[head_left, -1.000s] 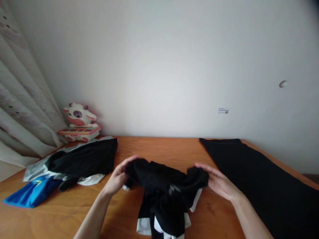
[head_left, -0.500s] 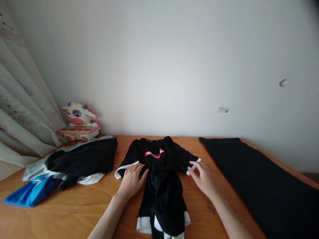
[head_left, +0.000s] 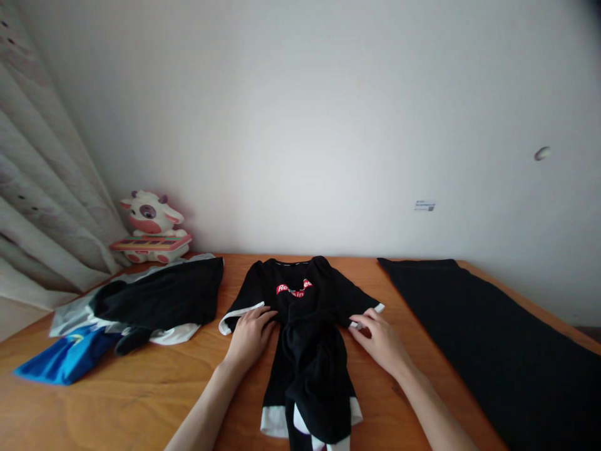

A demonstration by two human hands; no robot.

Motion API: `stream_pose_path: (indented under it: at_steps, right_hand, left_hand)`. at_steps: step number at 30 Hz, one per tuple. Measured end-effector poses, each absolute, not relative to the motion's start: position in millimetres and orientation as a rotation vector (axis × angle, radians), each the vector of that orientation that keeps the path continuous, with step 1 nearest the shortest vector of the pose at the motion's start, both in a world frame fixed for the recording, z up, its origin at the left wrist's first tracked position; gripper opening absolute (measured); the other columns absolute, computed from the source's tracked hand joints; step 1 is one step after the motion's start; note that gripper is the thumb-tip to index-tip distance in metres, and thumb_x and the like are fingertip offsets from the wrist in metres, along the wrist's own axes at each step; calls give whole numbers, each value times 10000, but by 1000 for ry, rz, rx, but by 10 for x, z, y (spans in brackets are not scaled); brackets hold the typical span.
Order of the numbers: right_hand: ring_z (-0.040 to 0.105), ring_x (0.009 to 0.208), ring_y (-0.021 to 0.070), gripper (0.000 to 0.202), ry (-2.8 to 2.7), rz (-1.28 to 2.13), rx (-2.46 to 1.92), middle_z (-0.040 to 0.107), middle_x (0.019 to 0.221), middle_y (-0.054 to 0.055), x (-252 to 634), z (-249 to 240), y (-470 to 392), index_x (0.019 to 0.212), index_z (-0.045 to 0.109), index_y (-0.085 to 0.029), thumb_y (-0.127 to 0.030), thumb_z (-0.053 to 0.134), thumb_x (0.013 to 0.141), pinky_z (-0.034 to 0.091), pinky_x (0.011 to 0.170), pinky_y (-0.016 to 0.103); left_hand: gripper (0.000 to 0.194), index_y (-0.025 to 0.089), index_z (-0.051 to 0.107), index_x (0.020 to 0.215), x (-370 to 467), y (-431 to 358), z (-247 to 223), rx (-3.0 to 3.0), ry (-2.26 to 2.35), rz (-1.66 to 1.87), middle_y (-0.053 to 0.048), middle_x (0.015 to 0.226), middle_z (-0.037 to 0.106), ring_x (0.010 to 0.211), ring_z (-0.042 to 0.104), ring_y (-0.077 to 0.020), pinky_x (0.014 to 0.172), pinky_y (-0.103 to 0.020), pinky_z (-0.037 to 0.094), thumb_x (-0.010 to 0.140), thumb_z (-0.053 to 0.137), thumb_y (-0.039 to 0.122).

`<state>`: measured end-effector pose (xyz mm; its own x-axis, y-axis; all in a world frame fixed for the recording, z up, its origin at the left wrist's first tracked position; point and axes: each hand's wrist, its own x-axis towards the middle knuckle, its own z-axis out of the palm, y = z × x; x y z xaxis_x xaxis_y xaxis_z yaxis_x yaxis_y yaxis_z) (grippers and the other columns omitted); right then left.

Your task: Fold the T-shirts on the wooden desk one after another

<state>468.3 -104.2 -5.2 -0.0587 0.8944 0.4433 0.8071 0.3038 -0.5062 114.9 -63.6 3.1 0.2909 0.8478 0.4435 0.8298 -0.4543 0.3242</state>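
black shirt (head_left: 291, 300): lies at middle of wooden table (head_left: 154, 401), neckline toward wall (head_left: 310, 125), sleeves spread out to both sides.

at far left, noted: pale patterned curtain (head_left: 42, 207), hanging in folds. just beside it, at table's back, cow toy (head_left: 153, 219) with pink-edged keyboard across its front. nearer, on table, recorded as a loose pile: blue cloth (head_left: 70, 358) at left end, pale grey cloth (head_left: 70, 314) beneath, dark garment (head_left: 169, 294) spread on top, white fabric (head_left: 176, 334) showing below its lower edge.

at left sleeve, observed: left hand (head_left: 251, 335), palm down, fingers loosely bent and thumb apart, resting against white-trimmed edge and side of shirt; not closed around anything visible.

across chest, red print (head_left: 298, 290) with white lettering, partly covered by folds. over lower front, bunched black fabric (head_left: 317, 369) with white patches at its near end; cannot tell whether separate from shirt. white bands (head_left: 275, 421) visible on either side of it.

at right sleeve, observed: right hand (head_left: 378, 341), thumb and forefinger tips close together at white trim, small gap behind them, other fingers bent; cannot tell whether trim is firmly pinched.

farther right, well apart from shirt, long black cloth (head_left: 488, 332) laid flat along table. on wall above, small printed label (head_left: 425, 206) and, higher at right, round fitting (head_left: 543, 154).
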Motion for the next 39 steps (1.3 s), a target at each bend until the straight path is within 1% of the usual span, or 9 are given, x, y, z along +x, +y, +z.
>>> stream_pose_path:
  at_steps: [4, 9, 12, 16, 20, 25, 29, 35, 39]
  right_hand:
    - [646, 556, 211, 431, -1561, 449, -1578, 672, 626, 17, 4799, -145, -963, 1100, 683, -205, -549, 503, 916, 538, 603, 343]
    - [725, 941, 267, 638, -1074, 452, -1370, 716, 1121, 160, 5026, -318, -799, 1269, 521, -179, -671, 532, 864, 588, 795, 414]
    - [650, 1107, 313, 713, -1176, 155, -1426, 650, 1235, 195, 4975, -272, -816, 1336, 508, -167, -662, 600, 830, 535, 915, 484]
    - [635, 906, 254, 379, -1540, -42, -1411, 673, 949, 104, 4716, -6, -1010, 970, 681, -224, -578, 553, 923, 500, 858, 411]
    - [583, 690, 180, 383, -1940, 151, -1388, 607, 689, 7, 4426, 222, -1217, 711, 608, -245, -522, 539, 966, 436, 736, 342]
    - [579, 717, 185, 313, -2169, 245, -1393, 632, 720, -8, 4120, 227, -1299, 740, 580, -229, -494, 707, 849, 385, 714, 332]
    - [576, 707, 171, 164, -2132, 346, -1374, 633, 738, -13, 4000, 180, -1288, 781, 579, -227, -333, 597, 906, 386, 708, 311]
    - [625, 717, 186, 285, -1763, 673, -1314, 651, 744, -3, 4092, 123, -1235, 833, 611, -235, -448, 480, 970, 440, 666, 287]
    - [665, 867, 227, 353, -1493, 712, -1303, 706, 863, 31, 4162, 93, -1174, 898, 647, -231, -550, 504, 946, 494, 775, 308]
  left_hand:
    - [274, 263, 788, 1023, 1064, -601, 100, 2418, 1768, 1033, -84, 949, 708, 888, 683, -256, 863, -414, 543, 929, 531, 283]
    - [352, 211, 639, 1225, 937, -536, 127, 1987, 1781, 1350, -74, 976, 697, 881, 707, -228, 809, -363, 568, 955, 470, 360]
    - [325, 203, 605, 1116, 983, -554, 116, 1940, 1683, 1465, -79, 1036, 669, 979, 687, -243, 855, -394, 577, 906, 559, 446]
    - [317, 232, 630, 762, 1164, -695, 158, 2336, 1715, 1114, -75, 939, 624, 932, 630, -263, 907, -443, 519, 913, 564, 502]
    - [356, 219, 614, 799, 1304, -837, 220, 2462, 1677, 663, -60, 840, 625, 814, 626, -256, 765, -389, 494, 892, 585, 562]
    - [247, 211, 602, 862, 1378, -910, 299, 2479, 1618, 495, -84, 924, 656, 888, 633, -265, 809, -376, 459, 916, 565, 449]
    - [162, 220, 613, 887, 1453, -952, 370, 2515, 1539, 400, -81, 964, 656, 925, 637, -243, 823, -348, 447, 947, 477, 283]
    - [374, 184, 601, 942, 1529, -1013, 372, 2475, 1847, 340, -115, 968, 653, 955, 626, -302, 829, -393, 455, 904, 561, 553]
    - [356, 187, 632, 898, 1593, -1052, 343, 2507, 1841, 277, -127, 1006, 646, 964, 628, -302, 839, -414, 453, 984, 457, 485]
